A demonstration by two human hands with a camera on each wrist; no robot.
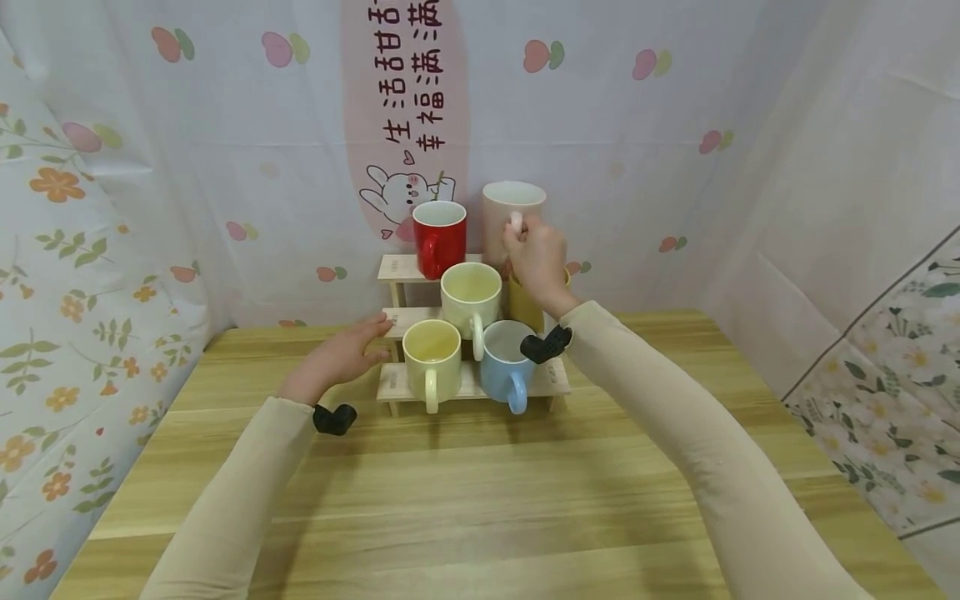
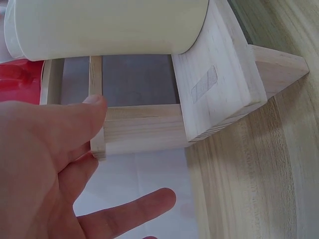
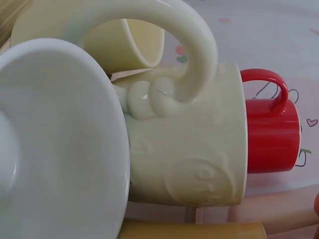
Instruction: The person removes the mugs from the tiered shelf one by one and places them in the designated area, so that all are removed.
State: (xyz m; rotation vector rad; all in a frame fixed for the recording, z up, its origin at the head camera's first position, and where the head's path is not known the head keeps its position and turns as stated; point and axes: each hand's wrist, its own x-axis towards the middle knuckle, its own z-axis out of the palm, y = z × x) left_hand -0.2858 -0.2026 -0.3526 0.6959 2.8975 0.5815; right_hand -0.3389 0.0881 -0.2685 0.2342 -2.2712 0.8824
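Note:
A three-step wooden rack point(image 1: 407, 320) bears several mugs. My right hand point(image 1: 538, 257) pinches the handle of the tall pale pink mug point(image 1: 498, 225) at the top right. My left hand point(image 1: 339, 353) touches the left end of the middle step, its thumb point(image 2: 84, 117) against the wood and one finger stretched out straight. Nearest that hand is a light yellow mug point(image 1: 420, 358) on the lowest step. In the right wrist view the pink mug point(image 3: 284, 201) shows only in part, behind the cream mug, with a fingertip at the right edge.
A red mug point(image 1: 450, 243) stands on the top step. Below it are a cream mug point(image 1: 461, 310) and a mustard mug point(image 1: 522, 307), partly hidden by my right forearm. A blue mug point(image 1: 498, 377) is at the lower right. A patterned cloth hangs behind the wooden table point(image 1: 480, 500).

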